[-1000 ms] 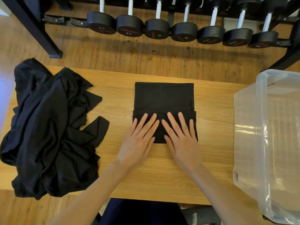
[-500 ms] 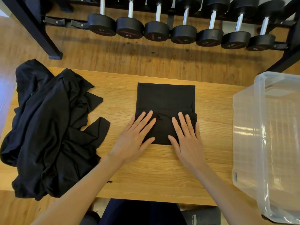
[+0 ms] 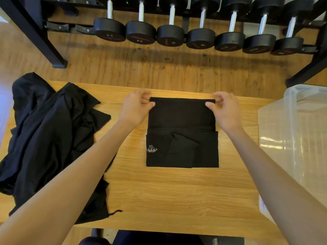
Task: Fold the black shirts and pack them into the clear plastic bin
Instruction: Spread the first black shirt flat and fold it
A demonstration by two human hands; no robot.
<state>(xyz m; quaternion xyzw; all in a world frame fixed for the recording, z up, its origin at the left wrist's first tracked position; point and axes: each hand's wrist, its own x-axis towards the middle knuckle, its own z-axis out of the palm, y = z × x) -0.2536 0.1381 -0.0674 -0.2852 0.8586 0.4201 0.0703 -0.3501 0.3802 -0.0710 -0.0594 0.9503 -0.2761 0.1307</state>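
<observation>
- While the partly folded shirt (image 3: 182,131) lies flat in the middle of the wooden surface (image 3: 177,191), both hands hold its far edge, one at each far corner.
- Left hand (image 3: 135,107): its grip pinches the far-left corner between thumb and curled fingers.
- Right hand (image 3: 225,107): its grip pinches the far-right corner in the same way.
- Key relation: the rest of the shirt stretches from the pinched edge toward the person, its longer side running away from the body, with a printed XL label (image 3: 151,149) showing on the near-left part. The next fold, as I judge it, would carry the far edge toward the near edge, so both hands share the work evenly, neither one nearer.
- Clear plastic bin (image 3: 292,131): it stands at the right end of the surface, just beside the right forearm, so the right hand is the closer one for packing. Nothing dark shows through its walls.
- Counts: one shirt being folded; one heap of unfolded black shirts (image 3: 47,138) at the left end, the number within it impossible to tell; one bin; two hands.
- Beyond the surface, seven dumbbells (image 3: 169,34) show in a row on a rack above the wooden floor.
</observation>
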